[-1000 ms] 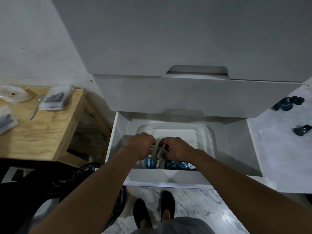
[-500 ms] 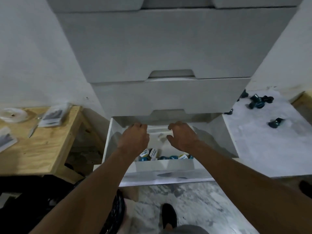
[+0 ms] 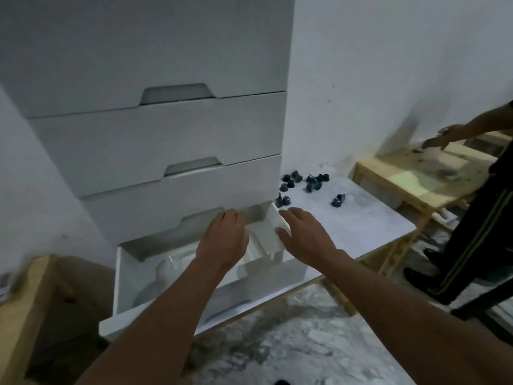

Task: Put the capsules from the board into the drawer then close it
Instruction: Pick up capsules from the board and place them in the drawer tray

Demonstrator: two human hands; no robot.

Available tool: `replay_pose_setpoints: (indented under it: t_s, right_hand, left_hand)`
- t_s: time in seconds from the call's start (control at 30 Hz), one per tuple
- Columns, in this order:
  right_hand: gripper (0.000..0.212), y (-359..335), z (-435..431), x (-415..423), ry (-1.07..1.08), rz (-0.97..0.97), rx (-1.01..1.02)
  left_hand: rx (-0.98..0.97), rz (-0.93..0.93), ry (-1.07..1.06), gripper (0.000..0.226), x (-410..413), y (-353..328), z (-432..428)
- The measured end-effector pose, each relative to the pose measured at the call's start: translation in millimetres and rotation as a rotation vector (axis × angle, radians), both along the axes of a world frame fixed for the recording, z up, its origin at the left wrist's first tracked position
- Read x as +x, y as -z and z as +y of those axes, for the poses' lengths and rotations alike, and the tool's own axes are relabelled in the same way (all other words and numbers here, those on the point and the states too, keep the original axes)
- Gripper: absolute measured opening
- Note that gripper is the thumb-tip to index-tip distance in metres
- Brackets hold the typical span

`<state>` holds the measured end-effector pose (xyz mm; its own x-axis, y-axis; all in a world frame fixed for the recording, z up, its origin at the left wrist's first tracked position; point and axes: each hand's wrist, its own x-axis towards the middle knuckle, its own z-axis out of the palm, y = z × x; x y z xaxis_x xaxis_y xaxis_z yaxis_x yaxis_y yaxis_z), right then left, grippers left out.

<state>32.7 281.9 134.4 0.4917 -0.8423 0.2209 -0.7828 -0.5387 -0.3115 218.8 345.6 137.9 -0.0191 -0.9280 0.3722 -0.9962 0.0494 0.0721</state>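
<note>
The bottom drawer (image 3: 166,309) of the white cabinet stands pulled out, with a clear plastic tub (image 3: 172,270) inside it. My left hand (image 3: 224,240) hovers over the drawer, empty, fingers loosely apart. My right hand (image 3: 302,234) is over the drawer's right side wall, also empty and spread, pointing towards the board. Several dark blue capsules (image 3: 305,182) lie scattered on the white marbled board (image 3: 361,223) to the right of the cabinet. My arms hide any capsules in the tub.
Another person (image 3: 477,218) in dark trousers stands at the right, one hand reaching over a wooden table (image 3: 422,179). A second wooden table (image 3: 25,301) sits at the lower left. The floor is marbled tile. Closed drawers rise above the open one.
My hands have come up out of the tub, empty, and shifted right. My head has turned right, bringing the board, the capsules and the other person into view.
</note>
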Motion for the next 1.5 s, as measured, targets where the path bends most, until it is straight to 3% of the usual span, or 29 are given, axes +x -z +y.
replay_pose_setpoints:
  t_s: [0.47, 0.8, 1.27, 1.5]
  right_hand:
    - [0.047, 14.7, -83.6, -175.2, 0.224, 0.005, 0.040]
    - [0.047, 34.6, -214.9, -281.0, 0.144, 0.067, 0.135]
    - [0.037, 85.0, -374.0, -248.2, -0.049, 0.034, 0.271]
    - [0.035, 129.2, -434.4, -217.4, -0.148, 0.133, 0.422]
  left_hand:
    - [0.045, 0.020, 0.198, 0.027, -156.5, 8.9, -120.6]
    - [0.093, 0.086, 0.091, 0.022, -273.7, 31.1, -245.8]
    - [0.314, 0.139, -0.105, 0.023, -264.7, 95.2, -377.8]
    - [0.479, 0.245, -0.171, 0.024, -260.2, 152.8, -433.7]
